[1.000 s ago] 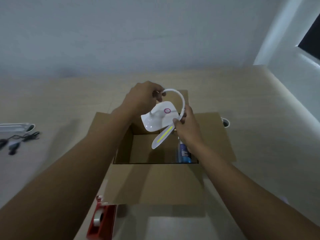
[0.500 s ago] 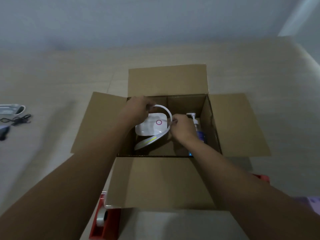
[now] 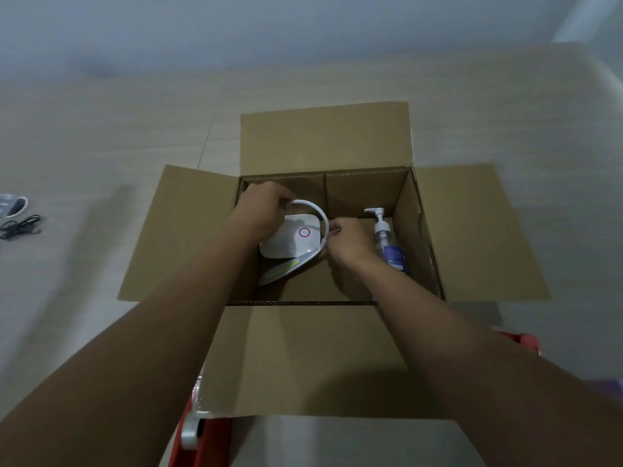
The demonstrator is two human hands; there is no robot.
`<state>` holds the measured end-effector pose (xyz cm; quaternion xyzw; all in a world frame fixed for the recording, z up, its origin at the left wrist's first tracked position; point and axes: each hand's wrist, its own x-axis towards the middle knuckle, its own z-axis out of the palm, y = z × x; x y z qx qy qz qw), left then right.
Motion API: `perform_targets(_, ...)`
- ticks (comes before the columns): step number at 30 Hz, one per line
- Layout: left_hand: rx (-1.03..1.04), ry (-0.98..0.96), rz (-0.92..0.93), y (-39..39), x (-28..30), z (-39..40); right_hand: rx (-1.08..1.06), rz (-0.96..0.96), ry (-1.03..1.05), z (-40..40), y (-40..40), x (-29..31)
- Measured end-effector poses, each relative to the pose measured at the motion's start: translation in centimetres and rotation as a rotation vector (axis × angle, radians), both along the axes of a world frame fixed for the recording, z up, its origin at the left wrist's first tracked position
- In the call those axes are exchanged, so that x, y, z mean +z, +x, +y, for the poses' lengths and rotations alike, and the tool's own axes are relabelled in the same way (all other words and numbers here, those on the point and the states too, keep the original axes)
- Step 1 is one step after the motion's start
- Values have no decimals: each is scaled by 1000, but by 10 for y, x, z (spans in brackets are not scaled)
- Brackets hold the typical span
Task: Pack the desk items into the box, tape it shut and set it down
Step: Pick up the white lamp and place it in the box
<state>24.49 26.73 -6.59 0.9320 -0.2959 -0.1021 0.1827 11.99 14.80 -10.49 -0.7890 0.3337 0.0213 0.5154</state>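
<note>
Both hands inside open brown cardboard box (image 3: 472, 230): left hand (image 3: 261, 210) and right hand (image 3: 349, 241) gripping folded white desk lamp (image 3: 293, 242); clear pump bottle (image 3: 387, 242) just right.

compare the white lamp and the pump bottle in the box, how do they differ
The white lamp is opaque white with a pink ring; the pump bottle is clear with a blue label. The lamp is folded, its neck curved over its base; the bottle is straight. Both hands, left and right, grip the lamp; the bottle is untouched. Both are inside the box.
</note>
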Motion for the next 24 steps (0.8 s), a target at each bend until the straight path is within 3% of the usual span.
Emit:
perform_targets(8, 155, -71, 134, -16, -2, 11, 56, -67, 75, -10, -23, 20)
perform_targets(14, 206, -235, 196, -50, 38, 7, 97, -143, -264, -30, -62, 53)
perform_targets(24, 29, -310, 129, -131, 108, -32, -54, -237, -445, -76, -161, 115)
